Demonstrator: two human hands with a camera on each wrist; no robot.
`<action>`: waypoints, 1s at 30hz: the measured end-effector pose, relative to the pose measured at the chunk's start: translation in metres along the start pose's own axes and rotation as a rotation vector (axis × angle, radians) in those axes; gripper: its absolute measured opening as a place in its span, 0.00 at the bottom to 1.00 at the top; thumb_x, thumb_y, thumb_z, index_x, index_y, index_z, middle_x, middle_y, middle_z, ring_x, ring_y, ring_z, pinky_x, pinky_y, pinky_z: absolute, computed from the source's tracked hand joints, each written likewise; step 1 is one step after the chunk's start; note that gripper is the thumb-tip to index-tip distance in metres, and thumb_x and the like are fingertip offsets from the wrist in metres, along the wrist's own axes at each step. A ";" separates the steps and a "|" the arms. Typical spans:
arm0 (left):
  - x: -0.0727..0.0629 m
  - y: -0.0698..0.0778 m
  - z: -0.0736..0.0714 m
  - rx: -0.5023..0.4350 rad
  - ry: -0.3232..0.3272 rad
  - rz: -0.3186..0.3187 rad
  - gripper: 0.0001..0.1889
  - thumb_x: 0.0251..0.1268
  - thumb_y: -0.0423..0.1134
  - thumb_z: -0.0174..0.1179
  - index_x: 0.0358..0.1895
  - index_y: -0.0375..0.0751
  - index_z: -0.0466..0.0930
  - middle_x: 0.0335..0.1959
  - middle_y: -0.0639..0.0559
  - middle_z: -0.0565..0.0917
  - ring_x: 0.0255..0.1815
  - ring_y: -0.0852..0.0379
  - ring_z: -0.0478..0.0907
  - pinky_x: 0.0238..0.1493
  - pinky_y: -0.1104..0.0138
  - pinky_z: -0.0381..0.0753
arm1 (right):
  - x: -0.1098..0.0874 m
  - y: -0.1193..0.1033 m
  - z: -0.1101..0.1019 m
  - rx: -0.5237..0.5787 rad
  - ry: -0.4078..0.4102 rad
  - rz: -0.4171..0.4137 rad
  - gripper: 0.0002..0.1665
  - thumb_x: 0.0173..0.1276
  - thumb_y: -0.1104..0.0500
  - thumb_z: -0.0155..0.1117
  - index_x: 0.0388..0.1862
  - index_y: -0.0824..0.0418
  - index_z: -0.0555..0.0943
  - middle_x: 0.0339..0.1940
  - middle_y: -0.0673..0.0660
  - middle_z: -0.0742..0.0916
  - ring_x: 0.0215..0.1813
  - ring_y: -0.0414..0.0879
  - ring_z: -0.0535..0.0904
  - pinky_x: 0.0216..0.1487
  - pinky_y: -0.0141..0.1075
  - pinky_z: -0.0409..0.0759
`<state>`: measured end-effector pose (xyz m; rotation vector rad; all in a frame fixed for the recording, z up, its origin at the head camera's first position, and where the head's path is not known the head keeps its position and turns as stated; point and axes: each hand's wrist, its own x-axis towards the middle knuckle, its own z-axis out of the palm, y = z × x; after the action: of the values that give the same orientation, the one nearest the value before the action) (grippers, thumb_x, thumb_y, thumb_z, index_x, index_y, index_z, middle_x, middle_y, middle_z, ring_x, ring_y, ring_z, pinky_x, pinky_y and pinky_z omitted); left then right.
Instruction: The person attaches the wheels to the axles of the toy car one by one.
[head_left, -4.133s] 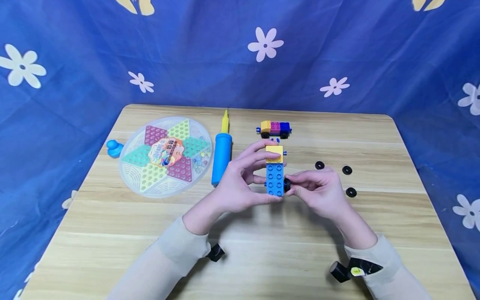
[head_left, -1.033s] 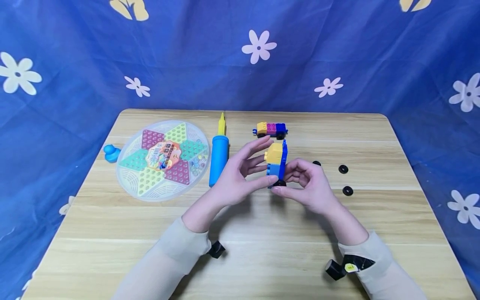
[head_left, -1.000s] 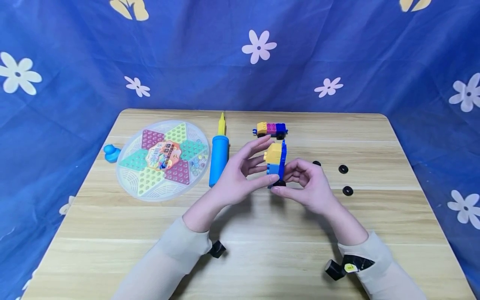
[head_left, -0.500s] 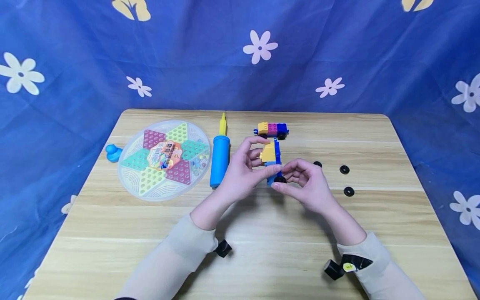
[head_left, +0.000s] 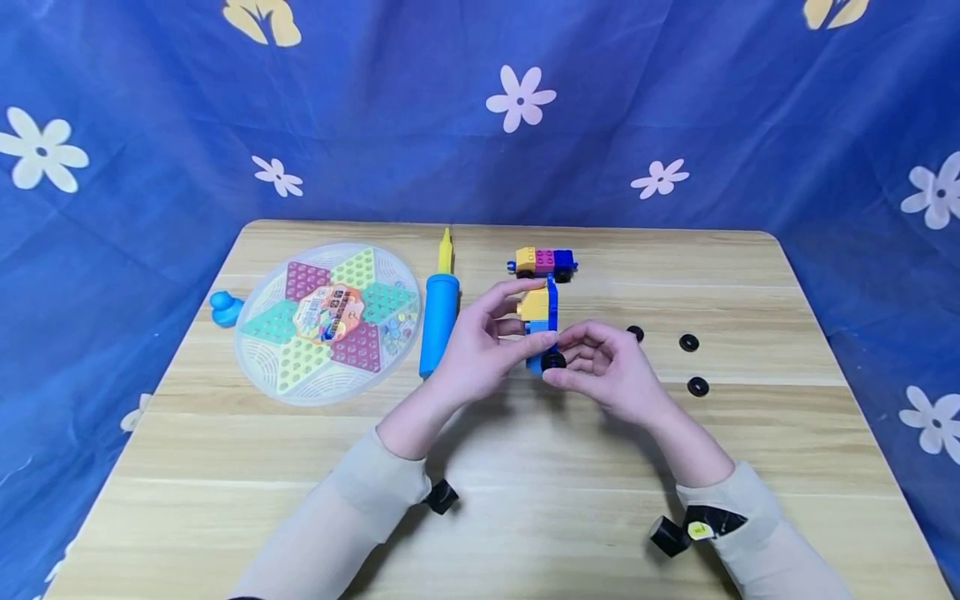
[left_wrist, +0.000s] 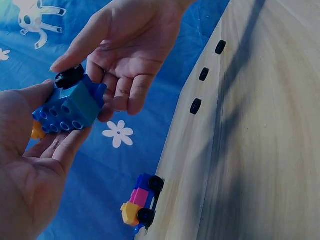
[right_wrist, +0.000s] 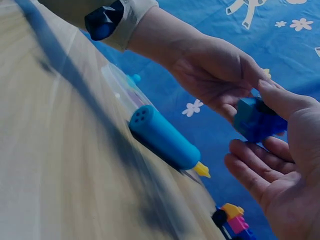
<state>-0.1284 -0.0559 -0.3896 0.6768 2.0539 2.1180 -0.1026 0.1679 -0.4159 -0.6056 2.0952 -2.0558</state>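
My left hand (head_left: 480,346) holds a toy car (head_left: 536,308) of building blocks up above the table, its thumb on the near side and its fingers behind. The car has a yellow block, a light blue studded block and a dark blue base, which faces right. A black wheel (head_left: 553,361) sits at the base's near end. My right hand (head_left: 618,371) pinches at this wheel, thumb tip against it and index finger close above. In the left wrist view the right thumb lies on the wheel (left_wrist: 70,76), the other fingers loosely bent beside the light blue block (left_wrist: 75,110).
Three loose black wheels (head_left: 688,342) lie right of the hands. Behind stands another block car (head_left: 543,262) in yellow, pink and dark blue. A blue pump (head_left: 439,321) with a yellow nozzle, a round Chinese checkers board (head_left: 258,367) and a blue rubber duck (head_left: 225,309) lie left.
Earlier the car's studs faced up and my right hand held the black wheel at its right side. Since then the car has turned so its base faces right, and it has shifted slightly left.
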 end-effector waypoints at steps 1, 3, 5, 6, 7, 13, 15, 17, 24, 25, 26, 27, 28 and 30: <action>0.000 0.000 -0.001 -0.005 -0.001 0.005 0.31 0.67 0.30 0.73 0.72 0.50 0.77 0.55 0.43 0.84 0.45 0.45 0.90 0.42 0.56 0.91 | 0.000 0.000 -0.002 -0.010 -0.015 0.001 0.23 0.62 0.75 0.78 0.55 0.74 0.80 0.47 0.66 0.87 0.45 0.54 0.88 0.50 0.42 0.89; 0.000 -0.001 -0.004 -0.009 0.005 0.014 0.31 0.67 0.29 0.73 0.72 0.49 0.77 0.54 0.42 0.85 0.43 0.44 0.90 0.41 0.57 0.91 | 0.000 -0.001 -0.008 -0.055 -0.037 -0.006 0.24 0.62 0.74 0.78 0.56 0.73 0.81 0.48 0.64 0.87 0.46 0.55 0.88 0.51 0.42 0.88; 0.000 -0.001 -0.006 -0.008 0.013 0.014 0.31 0.67 0.28 0.73 0.72 0.49 0.77 0.53 0.42 0.85 0.42 0.44 0.90 0.39 0.59 0.90 | -0.001 -0.001 -0.016 -0.120 -0.040 -0.016 0.24 0.63 0.73 0.78 0.57 0.71 0.82 0.49 0.62 0.88 0.47 0.55 0.88 0.52 0.41 0.88; -0.001 -0.001 -0.007 -0.004 0.016 0.011 0.31 0.68 0.29 0.73 0.72 0.49 0.77 0.53 0.42 0.84 0.41 0.44 0.90 0.36 0.61 0.90 | -0.001 -0.001 -0.021 -0.153 -0.037 -0.021 0.23 0.64 0.72 0.78 0.57 0.70 0.82 0.49 0.61 0.88 0.47 0.55 0.88 0.52 0.41 0.87; -0.001 -0.001 -0.008 -0.002 0.019 0.006 0.31 0.68 0.29 0.73 0.72 0.50 0.77 0.54 0.42 0.84 0.41 0.45 0.90 0.36 0.61 0.90 | -0.001 0.000 -0.025 -0.184 -0.031 -0.026 0.23 0.64 0.71 0.78 0.57 0.69 0.82 0.49 0.61 0.88 0.47 0.55 0.88 0.52 0.40 0.87; -0.002 -0.001 -0.013 0.011 0.029 -0.028 0.30 0.68 0.30 0.73 0.71 0.49 0.78 0.55 0.43 0.84 0.41 0.45 0.90 0.36 0.61 0.90 | -0.003 0.004 -0.056 -0.416 0.033 -0.042 0.21 0.65 0.66 0.80 0.56 0.65 0.85 0.48 0.60 0.90 0.46 0.51 0.89 0.52 0.38 0.87; -0.003 -0.002 -0.015 0.015 0.028 -0.028 0.30 0.67 0.29 0.73 0.71 0.49 0.78 0.55 0.43 0.84 0.40 0.44 0.90 0.36 0.60 0.90 | -0.002 0.005 -0.068 -0.501 0.044 -0.033 0.22 0.65 0.63 0.81 0.56 0.64 0.85 0.49 0.60 0.90 0.47 0.52 0.88 0.53 0.41 0.87; -0.003 -0.003 -0.017 0.015 0.027 -0.029 0.30 0.67 0.29 0.74 0.71 0.49 0.78 0.55 0.43 0.84 0.40 0.44 0.90 0.39 0.59 0.91 | -0.001 0.008 -0.080 -0.591 0.032 -0.009 0.23 0.65 0.62 0.82 0.57 0.63 0.85 0.52 0.60 0.89 0.50 0.54 0.87 0.55 0.46 0.86; -0.004 -0.005 -0.020 0.049 0.028 -0.048 0.30 0.66 0.31 0.75 0.70 0.52 0.79 0.57 0.47 0.83 0.37 0.45 0.89 0.37 0.62 0.89 | -0.001 0.024 -0.111 -0.786 -0.057 0.074 0.31 0.65 0.61 0.82 0.64 0.69 0.82 0.61 0.63 0.85 0.61 0.61 0.82 0.63 0.59 0.78; -0.005 -0.005 -0.020 0.048 0.026 -0.053 0.30 0.66 0.32 0.75 0.70 0.52 0.79 0.57 0.47 0.84 0.38 0.46 0.89 0.38 0.62 0.90 | -0.002 0.027 -0.114 -0.799 -0.058 0.085 0.31 0.65 0.61 0.82 0.64 0.69 0.82 0.61 0.63 0.85 0.61 0.62 0.81 0.64 0.59 0.78; -0.005 -0.006 -0.020 0.042 0.022 -0.056 0.30 0.66 0.31 0.75 0.70 0.52 0.79 0.56 0.46 0.84 0.38 0.45 0.90 0.38 0.61 0.90 | -0.002 0.030 -0.117 -0.810 -0.056 0.091 0.31 0.65 0.61 0.81 0.64 0.69 0.82 0.60 0.63 0.86 0.61 0.61 0.81 0.65 0.58 0.77; -0.005 -0.006 -0.020 0.038 0.019 -0.059 0.30 0.66 0.31 0.75 0.70 0.52 0.79 0.56 0.45 0.84 0.39 0.45 0.90 0.39 0.60 0.90 | -0.002 0.033 -0.119 -0.821 -0.053 0.093 0.30 0.65 0.62 0.81 0.64 0.69 0.82 0.58 0.63 0.86 0.60 0.61 0.81 0.64 0.58 0.76; -0.005 -0.006 -0.020 0.035 0.016 -0.061 0.30 0.67 0.31 0.75 0.70 0.52 0.79 0.55 0.45 0.85 0.40 0.45 0.90 0.41 0.58 0.91 | -0.001 0.036 -0.120 -0.830 -0.047 0.091 0.29 0.65 0.62 0.81 0.63 0.69 0.82 0.57 0.63 0.86 0.59 0.60 0.81 0.64 0.57 0.76; -0.006 -0.006 -0.021 0.032 0.012 -0.064 0.30 0.67 0.31 0.75 0.70 0.52 0.78 0.53 0.44 0.85 0.41 0.45 0.91 0.42 0.57 0.91 | -0.001 0.042 -0.123 -0.844 -0.037 0.078 0.27 0.65 0.64 0.80 0.61 0.69 0.83 0.54 0.62 0.87 0.56 0.59 0.82 0.62 0.56 0.77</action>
<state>-0.1327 -0.0770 -0.3970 0.5948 2.0909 2.0643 -0.1562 0.2815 -0.4511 -0.6165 2.8567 -1.0279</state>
